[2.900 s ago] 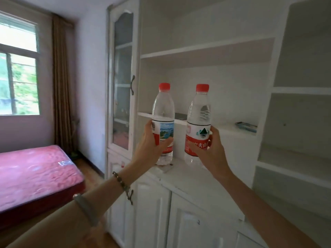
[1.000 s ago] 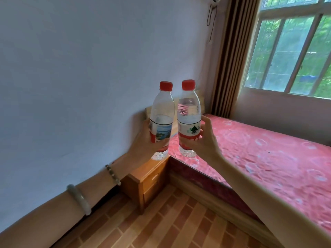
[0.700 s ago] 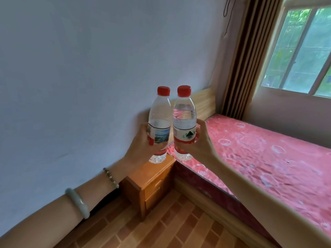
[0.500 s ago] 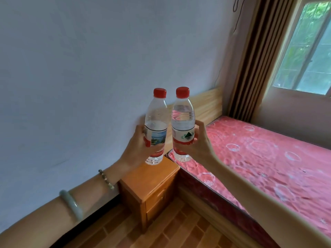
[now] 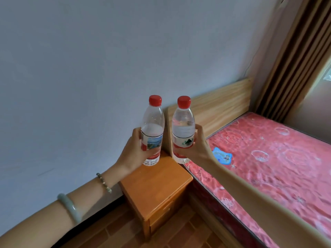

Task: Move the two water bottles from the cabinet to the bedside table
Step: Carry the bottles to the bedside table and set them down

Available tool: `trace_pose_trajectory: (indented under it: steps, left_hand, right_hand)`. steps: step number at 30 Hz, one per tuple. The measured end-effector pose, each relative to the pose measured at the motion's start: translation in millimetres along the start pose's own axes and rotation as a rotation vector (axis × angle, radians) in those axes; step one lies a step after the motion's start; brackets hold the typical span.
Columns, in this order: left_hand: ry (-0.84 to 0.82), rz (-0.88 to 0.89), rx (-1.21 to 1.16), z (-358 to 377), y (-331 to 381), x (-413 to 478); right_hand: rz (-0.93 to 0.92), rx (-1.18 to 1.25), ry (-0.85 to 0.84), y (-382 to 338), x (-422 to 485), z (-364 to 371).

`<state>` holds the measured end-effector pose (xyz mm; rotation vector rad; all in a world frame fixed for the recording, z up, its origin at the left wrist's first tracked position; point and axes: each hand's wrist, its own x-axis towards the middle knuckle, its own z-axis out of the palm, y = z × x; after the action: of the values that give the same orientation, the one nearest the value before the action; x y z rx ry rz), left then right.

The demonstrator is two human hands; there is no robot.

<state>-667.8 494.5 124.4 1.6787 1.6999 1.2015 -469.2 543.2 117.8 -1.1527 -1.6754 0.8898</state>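
Observation:
Two clear water bottles with red caps are held upright side by side in the air. My left hand (image 5: 133,154) grips the left bottle (image 5: 153,126), which has a landscape picture on its label. My right hand (image 5: 196,148) grips the right bottle (image 5: 183,126), which has a green mountain logo on its label. Both bottles hover above the far end of the orange wooden bedside table (image 5: 155,188), which stands between the wall and the bed. Neither bottle touches the tabletop.
A bed with a red patterned mattress (image 5: 268,158) and a light wooden headboard (image 5: 218,102) lies right of the table. A small blue sticker (image 5: 222,155) lies on the mattress. Brown curtains (image 5: 293,59) hang at the far right. The grey wall is close on the left.
I have turned away from the white cabinet and come up to the bedside table with both bottles. The table is now nearer and right below the bottles, which sit a little further apart.

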Motion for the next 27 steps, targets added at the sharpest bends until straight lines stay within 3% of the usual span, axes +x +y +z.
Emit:
trace_pose_trajectory:
  steps: [15, 23, 27]
  left_hand:
    - [0.264, -0.352, -0.004, 109, -132, 123]
    - [0.395, -0.487, 0.031, 148, -199, 146]
    - [0.413, -0.462, 0.077, 177, -236, 150]
  right_hand:
    - [0.043, -0.037, -0.465, 163, 195, 57]
    - [0.090, -0.022, -0.597, 229, 229, 101]
    - [0.074, 0.000, -0.607, 267, 229, 125]
